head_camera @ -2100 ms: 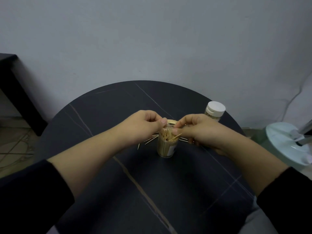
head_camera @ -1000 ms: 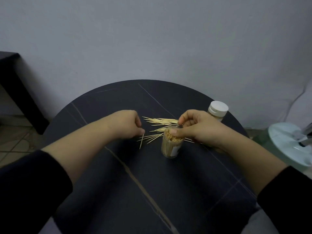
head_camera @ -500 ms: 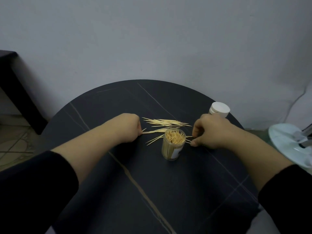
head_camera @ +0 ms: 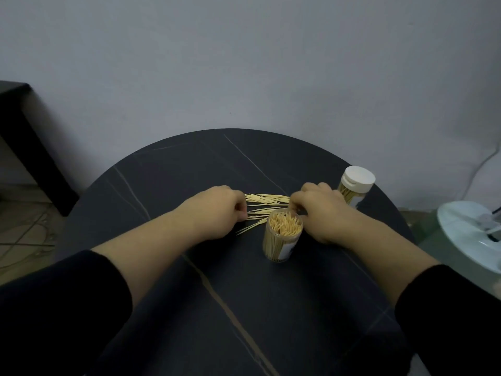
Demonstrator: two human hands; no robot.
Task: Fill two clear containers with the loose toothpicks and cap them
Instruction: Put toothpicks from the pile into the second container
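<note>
An uncapped clear container (head_camera: 282, 237), nearly full of toothpicks, stands upright on the round black table (head_camera: 244, 294). Behind it lies a small spread of loose toothpicks (head_camera: 264, 204). My left hand (head_camera: 214, 213) rests at the left end of that spread, fingers curled and pinching toothpicks against the table. My right hand (head_camera: 321, 213) is at the right end, just behind the container, its curled fingertips on the toothpicks. A second container (head_camera: 355, 187) with a white cap stands at the table's back right, partly hidden by my right hand.
The table stands close to a grey wall. A dark piece of furniture (head_camera: 24, 147) is at the far left. A pale round appliance (head_camera: 471, 234) sits off the table's right edge, and a cable (head_camera: 479, 166) hangs beside it.
Both hands left the container's mouth and went down to the loose toothpicks. My right hand has since shifted from the container's right side to behind it; my left hand stayed at the spread's left end.
</note>
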